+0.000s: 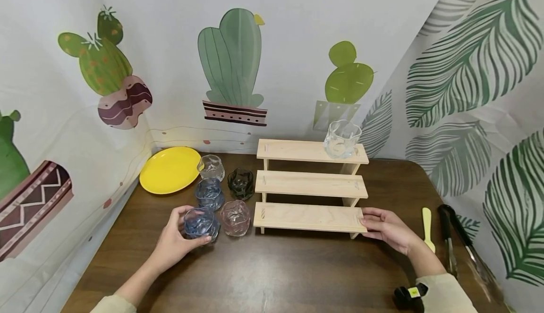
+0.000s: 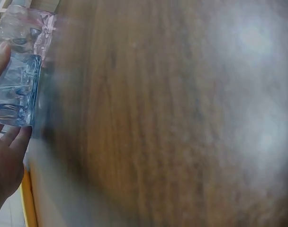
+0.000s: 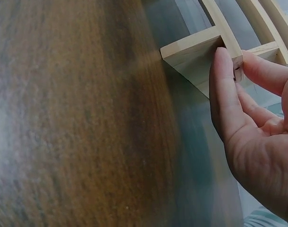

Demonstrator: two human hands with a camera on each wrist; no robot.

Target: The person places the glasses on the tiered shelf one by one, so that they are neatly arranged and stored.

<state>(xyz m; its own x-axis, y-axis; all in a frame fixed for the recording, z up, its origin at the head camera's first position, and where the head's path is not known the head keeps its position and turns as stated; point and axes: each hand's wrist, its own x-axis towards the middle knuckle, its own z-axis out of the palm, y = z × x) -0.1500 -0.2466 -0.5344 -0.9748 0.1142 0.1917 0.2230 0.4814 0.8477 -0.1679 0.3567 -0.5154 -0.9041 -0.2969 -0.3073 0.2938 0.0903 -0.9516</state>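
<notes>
My left hand grips a blue ribbed glass cup standing on the dark wooden table, thumb on one side and fingers curled round the near side. In the left wrist view the left hand wraps that blue cup, with a pink cup just beyond. My right hand pinches the right end of the lowest step of a three-tier wooden stand. The right wrist view shows the right hand with its thumb pressed on the stand's corner. A clear glass cup stands on the top tier.
Beside the held cup stand a pink cup, another blue cup, a dark green cup and a clear cup. A yellow plate lies at the back left. A yellow spatula and black tongs lie at the right edge.
</notes>
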